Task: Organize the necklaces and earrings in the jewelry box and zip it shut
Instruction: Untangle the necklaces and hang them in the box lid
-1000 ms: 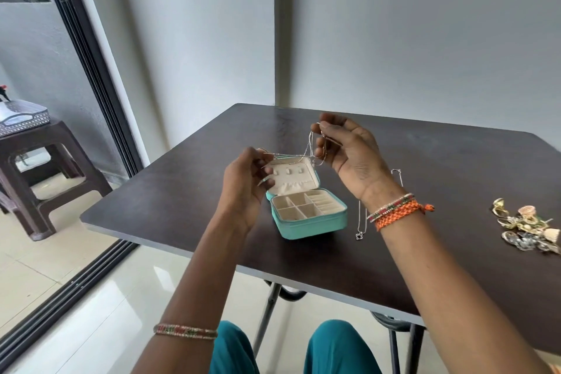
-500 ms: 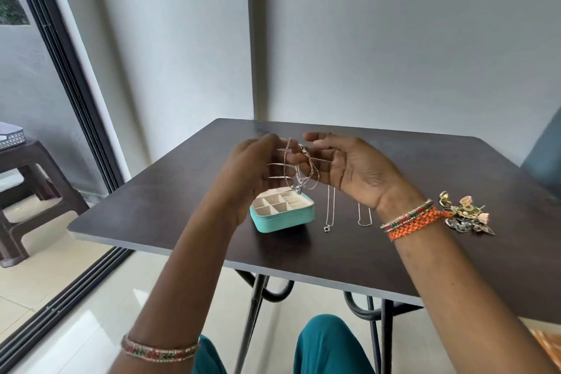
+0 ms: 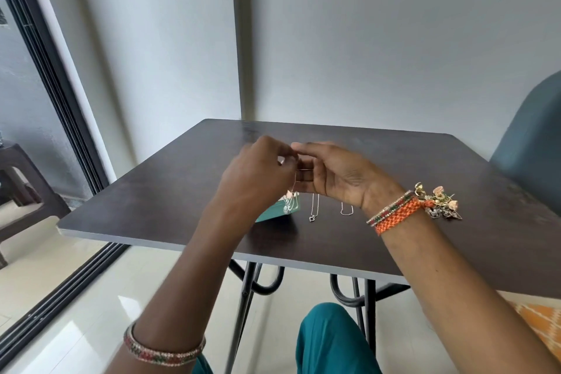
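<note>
Both hands raised over the jewelry box (image 3: 274, 212)

Left hand (image 3: 261, 173) seemingly pinches a thin necklace (image 3: 294, 188); right hand (image 3: 337, 174) lies relaxed, fingers straight.

Both forearms reach forward, the left hand (image 3: 258, 173) with fingers curled in a pinch meeting the straightened fingertips of the palm-up right hand (image 3: 337, 174).
</note>
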The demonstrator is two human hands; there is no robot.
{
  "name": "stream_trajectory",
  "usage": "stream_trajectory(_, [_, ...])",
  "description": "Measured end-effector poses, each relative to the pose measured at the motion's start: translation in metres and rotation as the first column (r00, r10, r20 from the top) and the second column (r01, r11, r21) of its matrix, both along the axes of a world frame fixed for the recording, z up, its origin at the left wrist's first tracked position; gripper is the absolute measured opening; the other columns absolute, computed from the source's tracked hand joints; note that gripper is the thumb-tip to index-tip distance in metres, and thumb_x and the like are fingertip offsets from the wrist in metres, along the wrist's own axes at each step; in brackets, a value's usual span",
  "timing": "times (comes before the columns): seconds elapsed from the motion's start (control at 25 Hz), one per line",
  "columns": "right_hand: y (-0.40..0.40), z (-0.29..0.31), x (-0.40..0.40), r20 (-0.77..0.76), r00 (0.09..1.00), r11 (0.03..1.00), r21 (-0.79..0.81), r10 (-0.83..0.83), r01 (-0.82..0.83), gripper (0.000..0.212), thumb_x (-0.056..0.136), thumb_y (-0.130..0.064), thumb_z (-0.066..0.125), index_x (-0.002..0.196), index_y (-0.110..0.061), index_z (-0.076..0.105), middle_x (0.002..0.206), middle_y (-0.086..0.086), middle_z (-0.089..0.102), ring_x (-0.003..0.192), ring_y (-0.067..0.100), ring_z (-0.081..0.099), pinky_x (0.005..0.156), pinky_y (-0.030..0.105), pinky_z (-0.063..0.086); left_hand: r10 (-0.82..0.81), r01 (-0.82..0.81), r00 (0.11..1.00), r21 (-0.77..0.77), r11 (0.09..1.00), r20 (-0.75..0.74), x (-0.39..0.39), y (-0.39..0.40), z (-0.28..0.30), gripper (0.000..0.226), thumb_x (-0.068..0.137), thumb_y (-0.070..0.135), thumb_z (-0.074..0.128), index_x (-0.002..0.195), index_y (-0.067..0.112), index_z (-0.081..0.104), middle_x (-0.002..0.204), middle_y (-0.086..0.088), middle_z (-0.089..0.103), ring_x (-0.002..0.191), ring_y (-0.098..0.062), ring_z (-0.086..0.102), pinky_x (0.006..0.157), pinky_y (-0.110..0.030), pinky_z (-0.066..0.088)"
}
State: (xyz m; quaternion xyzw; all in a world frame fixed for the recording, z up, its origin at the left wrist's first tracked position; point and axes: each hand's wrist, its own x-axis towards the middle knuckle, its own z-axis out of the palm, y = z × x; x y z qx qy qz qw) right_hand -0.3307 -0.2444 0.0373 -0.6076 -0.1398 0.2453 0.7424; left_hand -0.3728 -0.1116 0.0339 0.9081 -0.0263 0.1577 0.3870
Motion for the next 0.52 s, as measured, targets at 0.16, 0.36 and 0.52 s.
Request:
stream_trajectory(0.16, [-0.006, 0.011, 0.007, 0.125, 0.992, 0.999, -0.011, 0.031, -0.030, 0.016, 0.090, 0.001, 0.054, 0.104, -0.005, 0.057, 0.075, 0.007, 0.060, 0.063, 0.014, 0.060, 0.062, 0.025, 0.055, 0.212, -0.177, 0.917, -0.133, 0.975, 0.338, 0.001, 0.011, -0.004, 0.013, 0.090, 0.025, 0.056, 0.092, 0.022, 0.068, 0.079, 0.006, 0.069, 0.071, -0.007, 0.064, 0.069, -0.022, 0.051])
stream_trajectory(0.36, [-0.008, 0.034, 0.006, 0.425, 0.865, 0.886, -0.462, 0.266, -0.046, 0.027, 0.084, 0.008, 0.061, 0.109, -0.003, 0.061, 0.087, 0.013, 0.064, 0.074, 0.019, 0.060, 0.067, 0.024, 0.055, -0.502, 0.432, 0.861, -0.641, 0.635, 0.084, 0.022, 0.026, -0.032, 0.029, 0.089, 0.032, 0.057, 0.110, 0.013, 0.061, 0.098, -0.003, 0.069, 0.091, -0.012, 0.064, 0.091, -0.025, 0.048])
stream_trajectory(0.52, [-0.012, 0.043, 0.005, 0.639, 0.752, 0.853, -0.473, 0.160, 0.221, 0.025, 0.080, 0.007, 0.067, 0.103, -0.002, 0.067, 0.079, 0.013, 0.060, 0.070, 0.015, 0.060, 0.066, 0.023, 0.058, -0.510, 0.399, 0.857, -0.731, 0.553, 0.081, 0.024, 0.029, -0.046, 0.017, 0.077, 0.022, 0.065, 0.087, 0.008, 0.064, 0.081, -0.005, 0.064, 0.077, -0.015, 0.057, 0.082, -0.025, 0.044])
